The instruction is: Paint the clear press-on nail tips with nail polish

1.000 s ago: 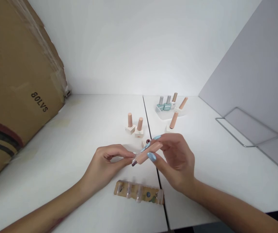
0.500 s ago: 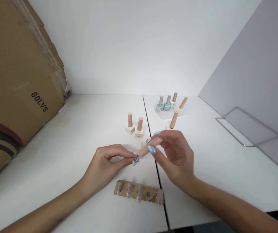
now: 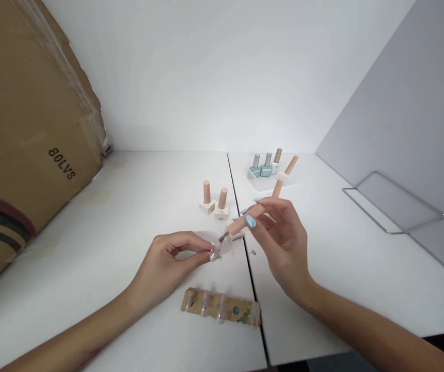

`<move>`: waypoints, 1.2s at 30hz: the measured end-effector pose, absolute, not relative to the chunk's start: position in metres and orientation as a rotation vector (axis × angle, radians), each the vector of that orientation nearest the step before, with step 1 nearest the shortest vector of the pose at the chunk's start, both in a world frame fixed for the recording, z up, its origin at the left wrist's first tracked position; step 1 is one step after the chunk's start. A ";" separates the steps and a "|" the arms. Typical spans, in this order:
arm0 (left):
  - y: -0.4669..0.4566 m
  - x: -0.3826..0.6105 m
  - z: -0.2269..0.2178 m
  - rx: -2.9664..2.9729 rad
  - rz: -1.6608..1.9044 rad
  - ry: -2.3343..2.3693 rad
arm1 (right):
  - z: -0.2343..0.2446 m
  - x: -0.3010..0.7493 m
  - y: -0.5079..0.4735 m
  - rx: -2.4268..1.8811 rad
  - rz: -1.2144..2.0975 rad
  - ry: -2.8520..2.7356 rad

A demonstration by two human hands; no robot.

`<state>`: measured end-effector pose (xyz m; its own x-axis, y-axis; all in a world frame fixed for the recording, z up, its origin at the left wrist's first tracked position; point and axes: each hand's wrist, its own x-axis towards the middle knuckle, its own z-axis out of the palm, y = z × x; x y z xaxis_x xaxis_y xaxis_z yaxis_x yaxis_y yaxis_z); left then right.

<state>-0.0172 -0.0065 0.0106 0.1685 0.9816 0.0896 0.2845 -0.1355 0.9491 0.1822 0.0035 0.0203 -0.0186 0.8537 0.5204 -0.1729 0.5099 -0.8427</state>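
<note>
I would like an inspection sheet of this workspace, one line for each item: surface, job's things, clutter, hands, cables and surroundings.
surface: white tabletop in two panels with a dark seam, a small teal fleck on it.
job's things: clear nail tip; peach-handled polish brush; tan card strip of clear nail tips nearest the person.
clutter: two peach-capped polish bottles; teal silver-capped bottles on a white tray.
hands: left hand pinches the nail tip; right hand, pale blue nails, holds the brush.
cables: nothing seen.
surroundings: cardboard box leaning at left; wire frame against grey panel at right.
</note>
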 end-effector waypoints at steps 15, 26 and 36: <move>-0.007 -0.017 0.008 1.539 1.004 1.220 | 0.019 0.186 0.011 -0.760 0.990 -1.228; -0.007 -0.016 0.010 1.564 1.009 1.221 | 0.019 0.184 0.006 -0.774 1.013 -1.248; -0.007 -0.015 0.014 1.605 0.987 1.223 | 0.018 0.182 0.000 -0.614 1.064 -1.354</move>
